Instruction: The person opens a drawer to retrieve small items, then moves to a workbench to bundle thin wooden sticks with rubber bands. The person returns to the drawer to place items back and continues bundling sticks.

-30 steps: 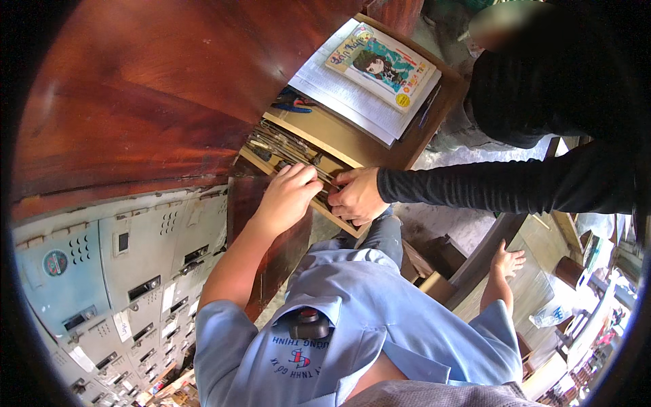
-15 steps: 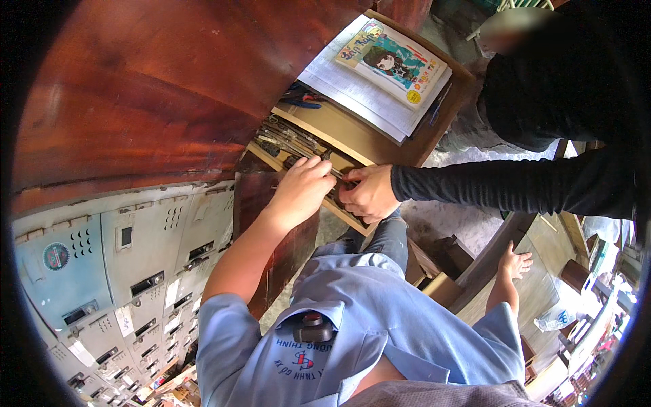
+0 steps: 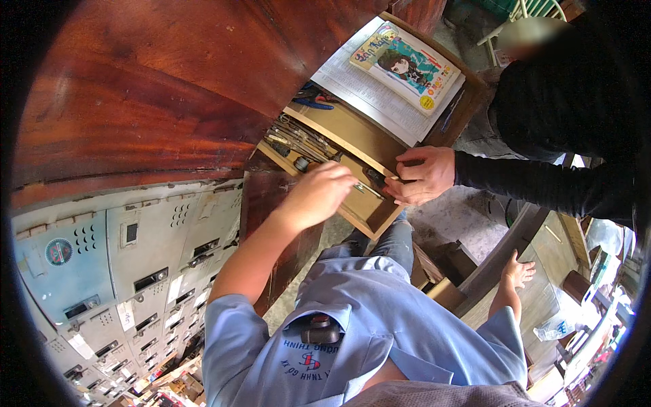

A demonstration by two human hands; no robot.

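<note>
Broadly, a glossy red-brown wooden panel (image 3: 156, 88) with dark, streaky grain fills the upper left, above worn metal lockers (image 3: 163, 234), mostly grey with one pale-blue door. Over on the right is a flat, dull table (image 3: 553, 264); the right hand (image 3: 519, 271) is over its top, fingers spread wide, nothing visible in it.

Between these, a narrow wooden drawer (image 3: 386, 220) juts out, so a heavy lean on its end could tip or strain it. Alongside, a wider brown tray (image 3: 352, 122) bears flat white papers (image 3: 363, 85) under a paperback with a drawn figure on its cover (image 3: 407, 64); a knock from the co-worker's black, wrinkled sleeve (image 3: 529, 183) might set that loose stack sliding.

The left hand (image 3: 325, 190) is over the narrow drawer, fingers pinched closed on what looks like a thin metal rod (image 3: 371, 190) pointing toward the drawer's end. The co-worker's hand (image 3: 424, 176) is there too, half curled; I cannot tell what it holds. With both so near, they could bump and jar the rod loose.

Blue-handled pliers (image 3: 315, 104) lie in the tray's far corner. Slim, brownish rods (image 3: 302, 139) lie roughly parallel inside the drawer, near a stubby dark fitting (image 3: 302, 163); any sharp tip in that jumble could prick a groping fingertip.
</note>
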